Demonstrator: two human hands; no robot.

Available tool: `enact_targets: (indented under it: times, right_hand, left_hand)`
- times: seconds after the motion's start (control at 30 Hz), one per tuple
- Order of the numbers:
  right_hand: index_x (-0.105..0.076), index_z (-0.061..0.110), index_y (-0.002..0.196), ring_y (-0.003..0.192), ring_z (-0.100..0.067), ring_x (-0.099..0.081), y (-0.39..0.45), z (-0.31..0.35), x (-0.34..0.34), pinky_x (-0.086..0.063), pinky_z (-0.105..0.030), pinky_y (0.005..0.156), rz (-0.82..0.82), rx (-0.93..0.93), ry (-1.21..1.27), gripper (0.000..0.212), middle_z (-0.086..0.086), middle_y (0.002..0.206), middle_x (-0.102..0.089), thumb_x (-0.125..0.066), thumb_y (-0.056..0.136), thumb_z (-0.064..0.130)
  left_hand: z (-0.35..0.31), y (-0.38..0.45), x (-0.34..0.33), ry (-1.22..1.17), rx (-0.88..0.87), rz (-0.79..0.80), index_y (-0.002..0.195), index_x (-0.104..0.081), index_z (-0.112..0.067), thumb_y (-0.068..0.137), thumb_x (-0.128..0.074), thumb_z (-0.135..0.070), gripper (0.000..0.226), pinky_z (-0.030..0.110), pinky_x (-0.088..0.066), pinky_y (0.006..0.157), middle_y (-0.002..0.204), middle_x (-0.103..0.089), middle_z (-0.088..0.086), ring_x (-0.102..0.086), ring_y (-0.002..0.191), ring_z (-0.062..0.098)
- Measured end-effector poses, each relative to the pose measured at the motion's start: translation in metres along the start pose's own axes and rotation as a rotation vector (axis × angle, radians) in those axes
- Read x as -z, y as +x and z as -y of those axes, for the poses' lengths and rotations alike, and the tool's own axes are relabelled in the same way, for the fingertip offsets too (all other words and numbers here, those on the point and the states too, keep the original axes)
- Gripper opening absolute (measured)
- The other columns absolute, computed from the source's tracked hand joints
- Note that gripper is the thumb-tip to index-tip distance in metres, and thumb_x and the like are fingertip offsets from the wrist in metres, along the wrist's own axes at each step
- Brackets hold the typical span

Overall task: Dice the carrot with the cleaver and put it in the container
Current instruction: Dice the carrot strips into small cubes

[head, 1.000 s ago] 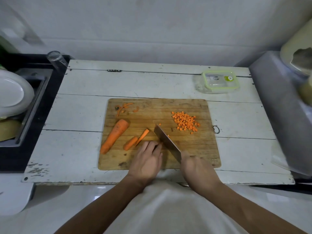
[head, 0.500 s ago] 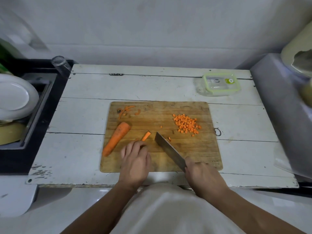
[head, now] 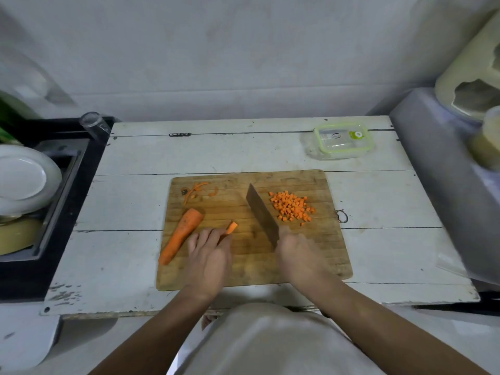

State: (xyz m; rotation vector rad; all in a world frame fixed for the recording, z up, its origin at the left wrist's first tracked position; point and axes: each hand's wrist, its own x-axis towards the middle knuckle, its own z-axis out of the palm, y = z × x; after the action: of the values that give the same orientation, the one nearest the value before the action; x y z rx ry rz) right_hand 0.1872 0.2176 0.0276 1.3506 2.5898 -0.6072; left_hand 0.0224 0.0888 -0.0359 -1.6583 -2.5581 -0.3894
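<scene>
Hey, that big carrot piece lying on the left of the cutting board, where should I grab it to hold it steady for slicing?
Grip the big carrot piece around its thick upper half, coming down from above with the left hand. It lies flat and slanted on the cutting board, wide cut end far, narrow tip near the board's left edge. The thick part likely offers the surest hold.

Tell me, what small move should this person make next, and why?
Probably bring the cleaver back over to the carrot strip that the left hand holds, and chop its free end. The right hand has the blade beside the pile of diced carrot, away from the strip, and the container looks lidded.
</scene>
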Motion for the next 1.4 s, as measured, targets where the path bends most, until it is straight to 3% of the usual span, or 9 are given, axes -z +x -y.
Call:
enact_targets:
  times: [0.23,0.37,0.53,0.7,0.97,1.13,1.2,1.3,1.4]
  right_hand:
    - [-0.047,0.013,0.115,0.082,-0.036,-0.061,0.010,-0.040,0.026,-0.053,-0.042,0.067,-0.046,-0.107,0.016,0.017,-0.014,0.090,-0.065,-0.042,0.099,0.017]
    - [-0.049,0.013,0.115,0.076,-0.034,-0.059,-0.004,-0.037,0.024,-0.051,-0.041,0.064,-0.063,-0.033,0.036,0.019,-0.010,0.085,-0.065,-0.045,0.101,0.026]
    - [-0.050,0.014,0.110,0.067,-0.023,-0.048,-0.022,-0.020,0.019,-0.030,-0.029,0.048,0.013,-0.014,0.033,0.017,0.000,0.077,-0.049,-0.044,0.103,0.028]
    - [-0.045,0.017,0.110,0.077,-0.032,-0.064,-0.028,-0.008,0.015,-0.051,-0.040,0.062,0.032,0.034,-0.022,0.014,-0.009,0.087,-0.065,-0.041,0.104,0.029]
    - [-0.046,0.022,0.117,0.073,-0.032,-0.066,-0.017,-0.009,0.017,-0.039,-0.033,0.054,-0.014,0.130,-0.230,0.014,-0.006,0.082,-0.068,-0.043,0.103,0.023]
    - [-0.056,0.016,0.109,0.055,-0.025,-0.063,0.006,-0.035,0.044,-0.050,-0.033,0.051,0.008,-0.101,0.401,0.013,-0.006,0.072,-0.064,-0.051,0.100,0.022]
    - [-0.057,0.016,0.106,0.036,-0.020,-0.051,0.002,-0.042,0.060,-0.040,-0.024,0.038,0.121,-0.173,0.722,0.009,-0.007,0.056,-0.057,-0.051,0.100,0.016]
    - [-0.061,0.017,0.103,0.036,-0.020,-0.044,-0.008,-0.045,0.075,-0.035,-0.023,0.042,0.258,-0.151,0.990,0.008,0.001,0.056,-0.059,-0.053,0.102,0.016]
    - [-0.059,0.009,0.103,0.039,-0.020,-0.045,-0.011,-0.047,0.076,-0.037,-0.024,0.044,0.299,-0.133,1.014,0.008,0.007,0.050,-0.058,-0.054,0.102,0.015]
  left_hand:
    - [-0.029,0.005,-0.013,-0.182,-0.093,0.075,0.122,-0.073,-0.016,0.089,-0.070,-0.007,0.034,0.035,-0.045,0.091,0.116,-0.061,-0.003,-0.057,0.104,0.018]
    - [-0.054,0.014,0.008,-0.741,0.555,0.235,0.119,-0.068,-0.019,0.098,-0.064,-0.014,0.022,0.031,-0.055,0.090,0.106,-0.068,-0.006,-0.068,0.096,0.014]
    - [-0.055,0.048,0.018,-1.169,1.126,0.445,0.106,-0.063,0.001,0.101,-0.062,-0.007,0.010,0.029,-0.061,0.055,0.085,-0.073,0.020,-0.075,0.065,0.025]
    - [-0.059,0.052,0.017,-1.208,1.118,0.485,0.112,-0.062,0.001,0.103,-0.059,-0.011,0.015,0.031,-0.063,0.059,0.087,-0.075,0.018,-0.077,0.071,0.024]
    - [-0.054,0.049,0.014,-1.236,1.179,0.436,0.101,-0.065,-0.004,0.103,-0.059,-0.017,0.014,0.034,-0.061,0.056,0.080,-0.075,0.015,-0.075,0.062,0.026]
    - [-0.054,0.046,0.023,-0.952,0.860,0.181,0.091,-0.066,-0.017,0.104,-0.055,-0.027,0.020,0.034,-0.059,0.067,0.081,-0.073,0.005,-0.072,0.070,0.018]
    - [-0.059,0.061,0.029,-1.195,0.869,0.166,0.106,-0.067,-0.016,0.105,-0.053,-0.032,0.022,0.037,-0.060,0.084,0.099,-0.074,0.004,-0.072,0.090,0.019]
    - [-0.071,0.092,0.036,-1.877,1.020,0.470,0.132,-0.055,-0.014,0.106,-0.042,-0.053,0.048,0.045,-0.053,0.102,0.133,-0.064,0.016,-0.066,0.113,0.027]
    - [-0.080,0.111,0.039,-2.112,1.026,0.576,0.138,-0.056,-0.007,0.106,-0.029,-0.059,0.067,0.044,-0.055,0.091,0.120,-0.072,0.015,-0.072,0.103,0.027]
